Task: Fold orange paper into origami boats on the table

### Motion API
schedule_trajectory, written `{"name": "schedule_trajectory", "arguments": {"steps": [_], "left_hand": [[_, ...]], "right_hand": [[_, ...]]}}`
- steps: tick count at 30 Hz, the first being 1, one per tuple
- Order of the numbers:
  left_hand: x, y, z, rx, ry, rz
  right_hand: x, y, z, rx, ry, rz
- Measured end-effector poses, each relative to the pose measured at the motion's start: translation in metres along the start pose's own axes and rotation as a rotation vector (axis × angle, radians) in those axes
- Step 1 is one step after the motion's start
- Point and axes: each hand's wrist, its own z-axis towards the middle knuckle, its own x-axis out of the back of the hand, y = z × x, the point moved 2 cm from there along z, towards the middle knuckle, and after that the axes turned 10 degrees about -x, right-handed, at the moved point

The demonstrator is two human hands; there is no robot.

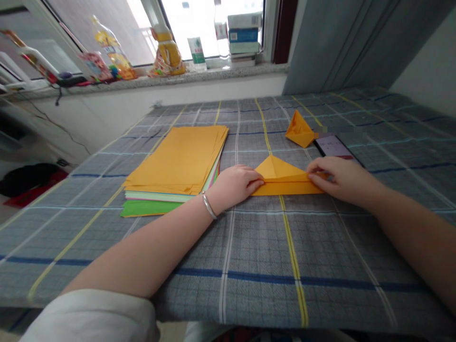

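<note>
A sheet of orange paper (281,170), folded to a triangular peak with a long flat strip along its near edge, lies on the checked cloth. At its left end, my left hand (237,187) pinches the fold between thumb and fingers; a silver bangle circles that wrist. My right hand (338,178) grips the strip's other end the same way, its fingertips partly hiding the paper. Just beyond, a finished-looking folded orange paper piece (299,130) stands beside a phone (337,146) with a lit screen, which my right hand partly overlaps.
Left of my hands lies a stack of coloured paper (181,156), orange on top, green and white below. The checked tablecloth (260,251) covers the table. On the windowsill (138,83) stand bottles, a green-and-white tube (197,52) and stacked boxes (244,35). A grey curtain (331,47) hangs behind.
</note>
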Motion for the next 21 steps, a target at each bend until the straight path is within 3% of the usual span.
{"name": "schedule_trajectory", "arguments": {"steps": [3,7,12,17,21], "left_hand": [[-0.002,0.004,0.0,-0.033,0.021,0.006],[-0.003,0.01,-0.001,-0.114,0.013,0.043],[-0.001,0.01,-0.002,-0.131,-0.023,0.043],[0.0,0.004,0.0,-0.109,-0.04,0.01],[0.002,-0.002,0.002,-0.008,-0.042,0.0]], "right_hand": [[-0.004,-0.016,-0.004,0.135,0.073,-0.059],[-0.017,-0.047,-0.009,0.319,-0.005,-0.101],[-0.026,-0.059,-0.007,0.299,0.035,-0.148],[-0.026,-0.042,0.001,0.292,-0.009,-0.045],[-0.02,-0.022,0.009,0.162,-0.074,0.039]]}}
